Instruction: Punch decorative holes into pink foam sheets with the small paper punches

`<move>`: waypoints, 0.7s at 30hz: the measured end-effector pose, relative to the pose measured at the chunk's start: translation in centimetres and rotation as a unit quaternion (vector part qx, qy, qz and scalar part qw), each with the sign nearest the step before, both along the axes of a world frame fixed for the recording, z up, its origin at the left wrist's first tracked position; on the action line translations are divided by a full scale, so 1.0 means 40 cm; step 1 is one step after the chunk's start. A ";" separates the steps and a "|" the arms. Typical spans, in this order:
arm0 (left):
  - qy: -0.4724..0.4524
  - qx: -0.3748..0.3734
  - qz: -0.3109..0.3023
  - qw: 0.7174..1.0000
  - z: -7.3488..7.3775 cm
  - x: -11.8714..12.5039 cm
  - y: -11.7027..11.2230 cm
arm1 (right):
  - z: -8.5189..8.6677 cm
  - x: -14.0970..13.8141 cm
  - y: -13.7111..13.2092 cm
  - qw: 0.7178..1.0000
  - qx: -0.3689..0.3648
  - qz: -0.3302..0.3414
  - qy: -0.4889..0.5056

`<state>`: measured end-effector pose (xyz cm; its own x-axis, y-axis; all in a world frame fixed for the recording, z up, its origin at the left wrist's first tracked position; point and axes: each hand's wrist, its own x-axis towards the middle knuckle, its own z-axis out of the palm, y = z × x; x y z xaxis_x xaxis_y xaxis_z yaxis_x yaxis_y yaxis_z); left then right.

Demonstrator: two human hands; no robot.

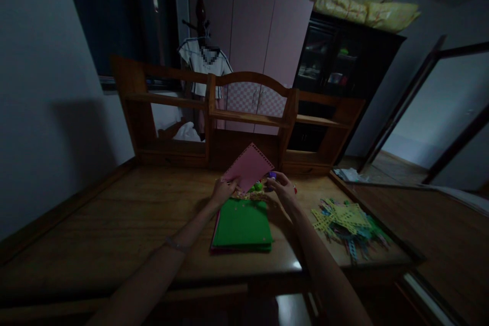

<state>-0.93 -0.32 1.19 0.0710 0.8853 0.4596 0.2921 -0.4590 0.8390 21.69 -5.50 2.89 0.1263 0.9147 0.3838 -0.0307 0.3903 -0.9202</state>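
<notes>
My left hand pinches the lower corner of a pink paper sheet and holds it up, tilted, above the wooden desk. One edge of the sheet carries a row of small punched holes. My right hand is closed on a small purple punch at the sheet's right corner. A small green object lies just below the sheet, between both hands. A stack of coloured paper with a green sheet on top lies flat in front of my hands.
A heap of cut yellow, green and blue paper strips lies at the desk's right. A wooden shelf unit stands along the desk's far edge. Behind it are a pink wardrobe and a dark cabinet.
</notes>
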 end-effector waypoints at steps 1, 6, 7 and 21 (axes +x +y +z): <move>-0.001 0.002 -0.001 1.000 0.001 0.000 -0.001 | 0.001 -0.001 -0.001 1.000 0.000 0.003 -0.002; 0.020 -0.001 -0.006 1.000 0.007 0.000 -0.008 | 0.005 -0.005 -0.003 1.000 -0.009 0.009 -0.007; 0.018 0.001 -0.006 1.000 0.006 0.000 -0.008 | 0.005 -0.005 -0.004 1.000 -0.010 0.009 -0.006; 0.007 0.002 -0.011 1.000 -0.005 0.002 0.002 | 0.002 -0.010 -0.003 1.000 -0.011 0.003 -0.008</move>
